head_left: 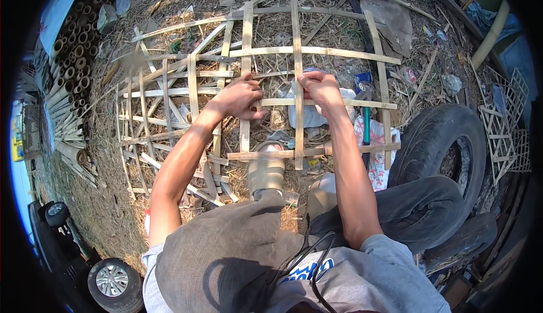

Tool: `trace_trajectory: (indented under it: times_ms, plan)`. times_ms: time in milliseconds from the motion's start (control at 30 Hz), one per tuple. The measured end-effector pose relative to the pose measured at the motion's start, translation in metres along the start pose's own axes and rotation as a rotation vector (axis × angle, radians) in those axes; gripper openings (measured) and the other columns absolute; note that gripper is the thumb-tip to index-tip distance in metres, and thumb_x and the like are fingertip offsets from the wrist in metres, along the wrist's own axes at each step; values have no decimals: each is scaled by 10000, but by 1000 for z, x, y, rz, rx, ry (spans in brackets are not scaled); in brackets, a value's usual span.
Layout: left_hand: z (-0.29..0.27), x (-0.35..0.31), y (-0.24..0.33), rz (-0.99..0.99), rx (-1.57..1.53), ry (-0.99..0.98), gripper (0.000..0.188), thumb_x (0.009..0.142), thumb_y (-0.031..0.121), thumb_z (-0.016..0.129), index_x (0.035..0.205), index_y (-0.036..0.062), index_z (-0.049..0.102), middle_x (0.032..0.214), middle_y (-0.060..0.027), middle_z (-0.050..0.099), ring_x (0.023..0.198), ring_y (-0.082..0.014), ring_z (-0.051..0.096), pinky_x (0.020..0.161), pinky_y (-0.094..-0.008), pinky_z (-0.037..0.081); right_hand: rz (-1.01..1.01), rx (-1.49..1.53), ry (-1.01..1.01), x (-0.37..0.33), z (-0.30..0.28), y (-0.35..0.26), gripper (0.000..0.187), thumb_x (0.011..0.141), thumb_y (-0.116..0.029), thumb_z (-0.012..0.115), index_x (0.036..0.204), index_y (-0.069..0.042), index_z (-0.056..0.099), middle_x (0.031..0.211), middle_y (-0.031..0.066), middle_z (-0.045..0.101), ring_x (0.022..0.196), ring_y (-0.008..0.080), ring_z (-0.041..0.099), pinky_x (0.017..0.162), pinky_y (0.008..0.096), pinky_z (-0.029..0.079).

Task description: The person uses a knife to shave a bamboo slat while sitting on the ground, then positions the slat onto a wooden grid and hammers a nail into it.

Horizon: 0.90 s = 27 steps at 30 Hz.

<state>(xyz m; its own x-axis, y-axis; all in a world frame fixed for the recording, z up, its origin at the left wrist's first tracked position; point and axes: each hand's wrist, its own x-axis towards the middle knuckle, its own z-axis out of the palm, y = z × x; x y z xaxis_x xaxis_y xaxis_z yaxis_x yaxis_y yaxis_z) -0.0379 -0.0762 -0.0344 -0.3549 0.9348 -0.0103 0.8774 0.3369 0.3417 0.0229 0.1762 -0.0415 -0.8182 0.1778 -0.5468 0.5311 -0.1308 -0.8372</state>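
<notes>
A lattice of flat, pale bamboo strips (314, 51) lies in front of me, with uprights crossing long cross strips. My left hand (242, 96) is curled round the crossing of a left upright and a short cross strip (350, 103); its fingertips are partly hidden. At the middle upright (298, 36), my right hand (320, 88) pinches the strip's right edge between thumb and fingers. Whether something small is also in that pinch cannot be made out. Below the lattice, to the right, a hammer with a teal handle (366, 125) lies on the ground.
More finished lattice (166, 95) lies at the left. Beside my right knee rests a black tyre (407, 154). A white plastic bag (311, 117) sits under the lattice. Bamboo poles (70, 58) are stacked far left, near a wheel (115, 283). Dry straw and scraps cover the ground.
</notes>
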Motion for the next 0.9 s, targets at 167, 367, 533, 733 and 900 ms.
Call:
trace_trajectory:
  times_ms: [167,367,533,733,900]
  plan:
    - [1,-4,15,13,-5,-118,474,839,490,665,666,52,609,713,-119,623,779,-287,649,923,-398,438,15,-84,-63,-8,-5,0,243,911,-169,737,1004,49,682,908,111,720,793,183,702,702,317,614]
    - [8,10,-2,27,61,-11,402,819,441,720,707,58,670,701,-101,623,773,-268,638,949,-388,436,-22,-146,-27,-3,-14,13,273,909,-183,735,1080,26,695,922,110,734,789,154,698,686,293,586]
    - [-4,28,-9,17,105,8,437,808,463,736,689,47,673,680,-103,623,759,-252,639,954,-388,433,-93,-40,58,9,-17,7,300,939,-163,713,1149,47,670,925,112,727,827,161,692,739,300,574]
    - [-17,62,-31,24,158,-39,502,871,533,662,781,40,694,703,-101,649,756,-282,635,957,-386,432,-229,-114,36,56,-35,-24,302,956,-173,699,1164,44,670,950,119,730,784,182,706,686,306,587]
    - [-19,76,-62,1,198,8,543,861,545,673,865,4,707,776,-161,666,847,-369,639,887,-424,493,-299,-218,65,98,-27,-30,320,927,-213,728,1129,34,705,896,116,735,708,163,689,685,306,569]
